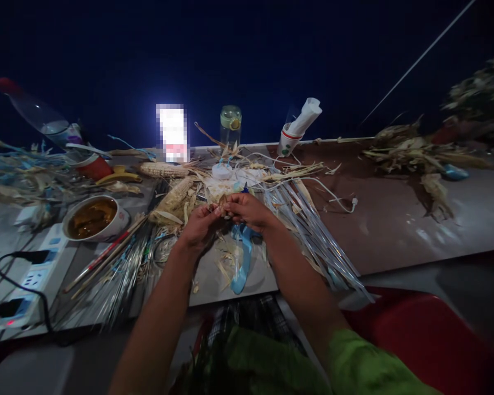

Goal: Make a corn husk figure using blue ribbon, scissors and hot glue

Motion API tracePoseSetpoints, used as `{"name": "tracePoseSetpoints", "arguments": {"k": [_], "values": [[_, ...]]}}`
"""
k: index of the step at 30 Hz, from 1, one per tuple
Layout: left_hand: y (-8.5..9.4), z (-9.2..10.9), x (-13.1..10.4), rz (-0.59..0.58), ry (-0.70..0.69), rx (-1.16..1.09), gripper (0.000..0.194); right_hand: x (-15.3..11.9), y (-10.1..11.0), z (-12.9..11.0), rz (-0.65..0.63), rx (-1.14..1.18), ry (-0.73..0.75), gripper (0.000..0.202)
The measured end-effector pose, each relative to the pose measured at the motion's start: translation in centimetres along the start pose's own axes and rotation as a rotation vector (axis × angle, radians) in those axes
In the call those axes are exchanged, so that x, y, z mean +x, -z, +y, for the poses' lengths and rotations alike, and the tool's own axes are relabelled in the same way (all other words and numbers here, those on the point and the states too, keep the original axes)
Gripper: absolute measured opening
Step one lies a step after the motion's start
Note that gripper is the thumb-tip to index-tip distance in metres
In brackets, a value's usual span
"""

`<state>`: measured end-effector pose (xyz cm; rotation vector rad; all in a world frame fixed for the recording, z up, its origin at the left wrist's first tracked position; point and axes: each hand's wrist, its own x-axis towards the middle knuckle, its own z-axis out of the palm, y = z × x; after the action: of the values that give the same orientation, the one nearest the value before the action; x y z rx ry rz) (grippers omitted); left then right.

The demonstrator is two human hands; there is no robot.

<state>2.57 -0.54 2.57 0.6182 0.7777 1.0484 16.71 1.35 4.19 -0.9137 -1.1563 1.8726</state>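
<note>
My left hand (201, 224) and my right hand (247, 211) meet over the middle of the table, fingertips pinched together. Between them is a small brownish piece of dried husk (222, 204), mostly hidden by the fingers. A light blue ribbon (242, 269) hangs down just below my right hand. Left of my hands lie two dried corn cobs, one farther back (164, 170) and one nearer (175, 200). Behind my fingers sits a small white round lid or tub (221, 171) among husk scraps and strips.
A bowl of brown liquid (94, 219), a power strip (37, 280) and thin wires (123, 280) lie left. Clear rods (316, 236) and a white cable (333, 195) lie right. A lit phone (173, 131), a bottle (230, 125) and a paper cup (288, 140) stand behind.
</note>
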Motion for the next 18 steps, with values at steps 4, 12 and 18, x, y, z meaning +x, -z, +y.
{"name": "tracePoseSetpoints", "arguments": {"k": [4, 12, 18], "values": [[0.3, 0.4, -0.1, 0.016, 0.01, -0.03, 0.028, -0.2, 0.4, -0.6, 0.065, -0.01, -0.006, 0.034], [-0.2, 1.2, 0.0, 0.196, -0.071, -0.049, 0.033, 0.6, 1.8, -0.4, 0.342, -0.049, 0.183, 0.031], [0.0, 0.9, 0.3, 0.131, -0.06, -0.021, 0.033, 1.3, 0.5, 1.2, 0.406, -0.578, 0.349, 0.024]]}}
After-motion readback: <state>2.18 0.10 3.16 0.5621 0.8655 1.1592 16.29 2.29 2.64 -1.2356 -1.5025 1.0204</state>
